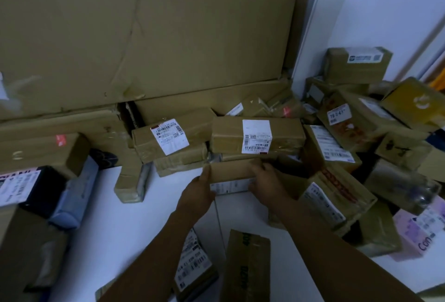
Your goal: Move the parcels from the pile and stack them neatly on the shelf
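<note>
A small brown cardboard parcel [231, 171] with a white label on its front face lies at the front of the pile on the white floor. My left hand [201, 187] grips its left end and my right hand [266, 179] grips its right end, fingers curled over the top edge. Just behind it sits a long brown parcel [256, 137] with a white barcode label, stacked on other parcels. To its left lies another labelled parcel [168, 137]. More parcels [349, 118] are heaped at the right. No shelf is in view.
A large flat cardboard sheet [144, 32] leans against the wall behind the pile. Dark and blue packages [72, 193] lie at the left. Two parcels [246, 265] lie under my forearms. A pink box [423, 232] sits at the right. The white floor [134, 234] shows between them.
</note>
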